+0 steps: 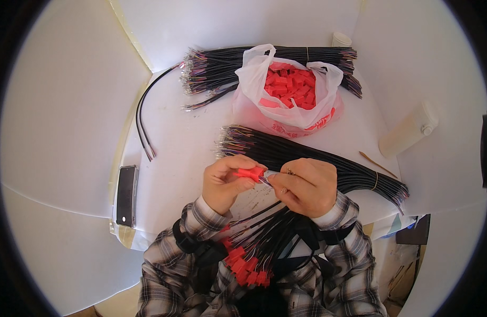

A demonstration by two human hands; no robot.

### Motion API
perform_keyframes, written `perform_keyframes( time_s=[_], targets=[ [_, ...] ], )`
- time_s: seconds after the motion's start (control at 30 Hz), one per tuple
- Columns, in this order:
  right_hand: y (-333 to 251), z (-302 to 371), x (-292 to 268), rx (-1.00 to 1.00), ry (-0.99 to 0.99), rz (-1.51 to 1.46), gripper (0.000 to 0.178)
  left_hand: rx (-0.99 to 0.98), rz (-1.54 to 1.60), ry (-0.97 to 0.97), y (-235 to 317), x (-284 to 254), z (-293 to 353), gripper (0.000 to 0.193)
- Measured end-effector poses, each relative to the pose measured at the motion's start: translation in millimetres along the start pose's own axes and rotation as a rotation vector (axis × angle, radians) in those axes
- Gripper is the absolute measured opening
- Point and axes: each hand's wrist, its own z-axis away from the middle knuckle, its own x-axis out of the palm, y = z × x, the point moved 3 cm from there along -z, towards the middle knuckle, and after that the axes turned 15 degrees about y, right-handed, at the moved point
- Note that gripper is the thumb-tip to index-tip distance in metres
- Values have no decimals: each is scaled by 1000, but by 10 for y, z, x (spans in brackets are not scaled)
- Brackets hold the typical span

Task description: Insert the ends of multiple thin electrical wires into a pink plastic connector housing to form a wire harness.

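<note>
Between the thumb and fingers of my left hand (222, 182) is a red plastic connector housing (250, 174). My right hand (306, 186) pinches thin coloured wires (265, 181) at the housing's right end; whether their tips sit inside it cannot be made out. The black cable these wires belong to is mostly hidden by my right hand. Below my hands, several black cables (267, 232) hang over my lap, with red housings (246, 267) on their ends. Just beyond my hands lies a thick bundle of black cables (296, 153) with bare wire ends at the left.
A white plastic bag (254, 113) full of red housings (291, 84) stands behind the bundle. Another cable bundle (217, 68) lies at the back. Two loose cables (139, 119) and a phone (127, 195) are at left; a cream flask (410, 128) and a thin brown stick (378, 164) at right.
</note>
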Motion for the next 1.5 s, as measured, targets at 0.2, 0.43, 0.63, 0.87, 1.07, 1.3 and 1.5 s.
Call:
perform_keyframes(
  time_s=[0.2,0.43,0.63,0.87,1.07,1.3,1.5],
  targets=[
    [-21,-1,-6,-22,-41,-36,23,-22,55,-22,-8,9,-1,26],
    [-61,10,-4,-79,-38,-14,23,-112,119,-1,24,46,8,28],
    [-50,28,-9,-104,-10,-55,25,-88,44,-13,-6,19,5,28],
    [-37,3,-4,13,15,38,22,-68,39,-48,3,0,5,28],
    [-26,39,-7,-3,0,-13,23,-91,101,-60,-12,42,0,28],
    [-90,-1,-11,-102,-16,-48,25,-201,214,-95,5,50,18,31],
    [-96,13,-30,-139,36,-116,25,-206,236,-120,14,64,14,31]
  ],
)
